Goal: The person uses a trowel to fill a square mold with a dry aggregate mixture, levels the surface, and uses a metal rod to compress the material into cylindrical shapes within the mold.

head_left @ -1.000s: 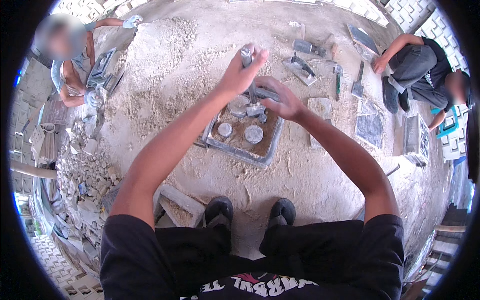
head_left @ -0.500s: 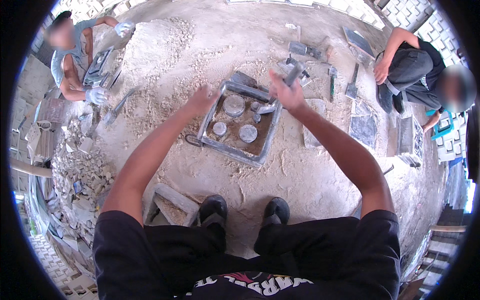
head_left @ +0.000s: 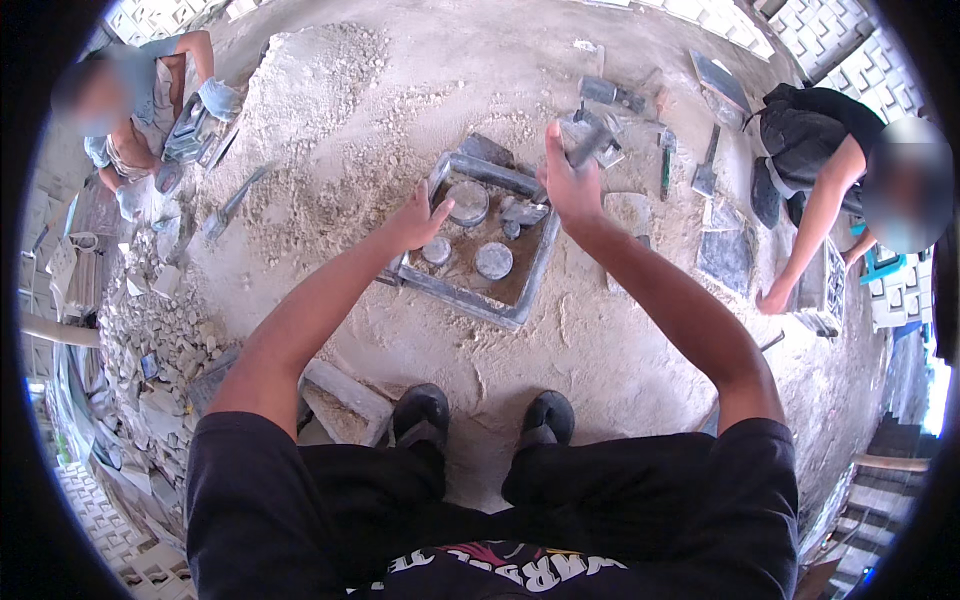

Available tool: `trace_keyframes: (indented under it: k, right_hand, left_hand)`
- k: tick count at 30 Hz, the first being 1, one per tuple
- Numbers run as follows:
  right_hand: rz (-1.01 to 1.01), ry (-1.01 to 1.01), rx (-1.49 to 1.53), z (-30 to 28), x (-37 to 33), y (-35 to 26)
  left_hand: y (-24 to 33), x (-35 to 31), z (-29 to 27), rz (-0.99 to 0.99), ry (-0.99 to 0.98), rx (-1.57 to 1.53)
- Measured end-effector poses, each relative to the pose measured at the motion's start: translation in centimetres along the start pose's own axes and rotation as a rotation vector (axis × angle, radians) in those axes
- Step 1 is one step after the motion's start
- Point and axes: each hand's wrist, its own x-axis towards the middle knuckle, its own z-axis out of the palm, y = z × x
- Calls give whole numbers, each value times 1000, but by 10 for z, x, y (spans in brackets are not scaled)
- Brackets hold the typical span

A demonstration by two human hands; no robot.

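**Hands at the mould frame**

The frame (head_left: 478,297) lies on the sandy floor (head_left: 620,370), just ahead of the feet. Left hand (head_left: 415,222): fingers spread, resting at the frame's left edge beside a round disc (head_left: 437,250). Right hand (head_left: 567,185): closed around a grey tool (head_left: 588,143), raised above the frame's far right corner.

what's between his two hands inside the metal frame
In the head view, a round grey disc and a small grey chunk lie on the sandy bed between the left hand and right hand.
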Motion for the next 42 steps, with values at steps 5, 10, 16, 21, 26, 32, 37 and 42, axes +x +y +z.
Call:
trace_keyframes:
  k: [5,10,16,21,26,32,37,42]
  right_hand:
    - [-193,-54,-43,-2,-29,-11]
    - [-46,-12,-24,-3,-24,-27]
    - [-201,-44,-78,5,-25,-24]
    - [-186,-391,85,-20,-11,-62]
    - [-92,-110,94,-13,-26,-75]
    - [-6,-141,107,-24,-37,-62]
    - [-148,-223,49,-17,-65,-45]
    - [-217,-347,123,-22,-78,-35]
  left_hand:
    - [20,-17,-8,-19,101,281]
    - [39,-26,-6,581,260,491]
    - [62,-32,27,697,170,390]
    - [73,-35,33,640,63,355]
    - [66,-36,32,640,81,288]
    - [70,-34,17,620,-82,218]
    - [57,-19,-10,605,-29,128]
    - [41,-9,-17,447,252,275]
